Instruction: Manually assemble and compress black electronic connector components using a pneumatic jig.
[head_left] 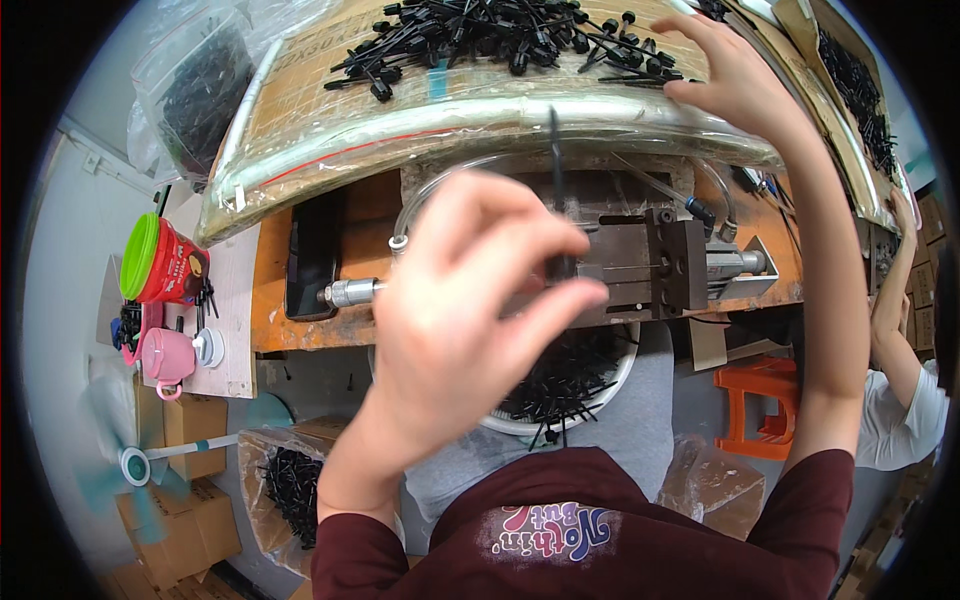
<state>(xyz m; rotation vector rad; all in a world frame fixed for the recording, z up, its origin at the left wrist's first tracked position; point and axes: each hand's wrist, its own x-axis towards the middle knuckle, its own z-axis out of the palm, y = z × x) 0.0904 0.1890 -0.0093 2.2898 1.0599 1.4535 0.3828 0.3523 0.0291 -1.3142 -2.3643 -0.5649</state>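
Note:
My left hand (470, 300) is over the machine fixture, slightly blurred. A thin black plastic stem with a knob-like head (557, 165) runs from between its thumb and forefinger, the stem pointing away from me. Beneath that hand is the dark metal clamp fixture (625, 260), partly covered by it. My right hand (735, 85) is at the far right, thumb and fingers spread around the edge of a pile of similar black stemmed parts (480, 35). Nothing shows in its grasp. The pile lies on a plastic-wrapped cardboard tray (290, 110).
Below the bench edge, a white basin (620, 385) holds more black parts. A phone (313, 255), air fittings and hoses lie around the fixture. At left stand a red tub (175, 265), a pink cup (168, 355) and a fan (135, 466). Another person's arm (890, 290) is at right, beyond an orange stool (755, 400).

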